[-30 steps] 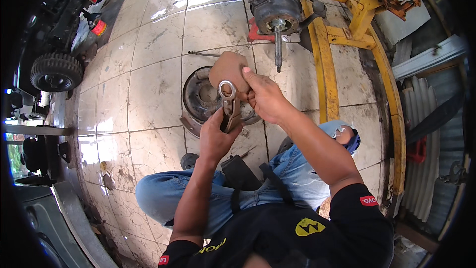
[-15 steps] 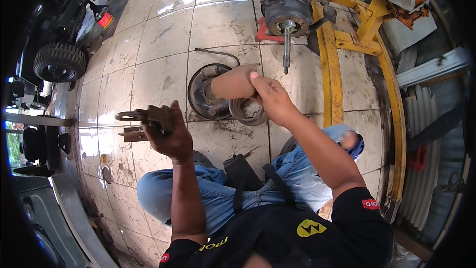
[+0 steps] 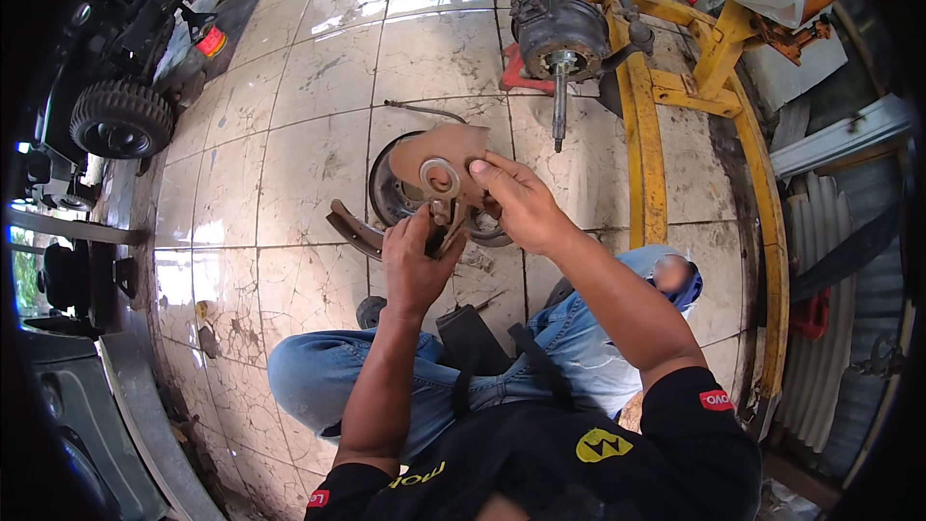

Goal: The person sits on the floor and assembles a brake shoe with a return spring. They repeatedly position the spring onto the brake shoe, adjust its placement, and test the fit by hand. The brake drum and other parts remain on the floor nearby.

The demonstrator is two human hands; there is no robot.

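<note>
My right hand (image 3: pixel 526 201) grips a brown sheet (image 3: pixel 461 140) that looks like sandpaper, thumb on top and fingers behind it. My left hand (image 3: pixel 415 278) is closed on a curved metal brake shoe (image 3: pixel 355 230), whose ringed end lies against the sheet. Both hands are close together above the floor. Below them a dark round brake backing plate (image 3: pixel 384 172) lies partly hidden by the sheet. A metal ring-shaped part beside the plate is mostly covered by my right hand.
A thin hose (image 3: pixel 415 108) lies beyond the plate. Ahead, an axle hub with a protruding shaft (image 3: pixel 559 101) sits near a red stand (image 3: pixel 521 75). A yellow metal frame (image 3: pixel 644 145) runs along the right. Vehicles with a tyre (image 3: pixel 121 120) stand at left on tiled floor (image 3: pixel 309 174).
My left hand has moved right with the brake shoe, bringing it up to the sheet. My right hand has shifted slightly and the sheet has tilted.
</note>
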